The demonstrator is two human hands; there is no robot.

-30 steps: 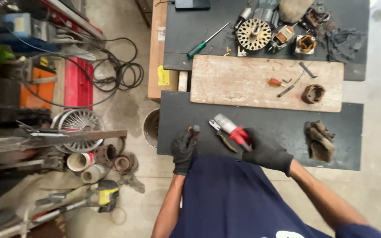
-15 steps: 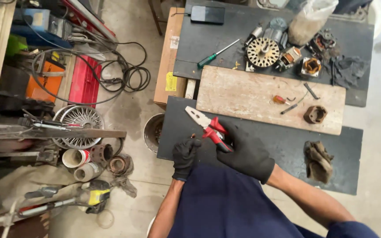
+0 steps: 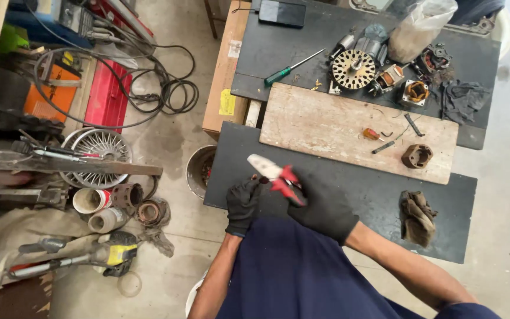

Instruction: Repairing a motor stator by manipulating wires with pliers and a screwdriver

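Bare concrete floor under me, stained, daylight flat. Dark workbench ahead with a wooden board across it. Red toolbox, cables, fan guard left.

- Left grip, right grip: black gloves.
- Pliers: red handles, pale grey head.
- Bench: matt black.
- Wooden board: pale, stained.
- Screwdriver: green handle.
- Rag: brown.
- Toolbox: red.
- Fan grille: white radial spokes.
- Clothing: navy.
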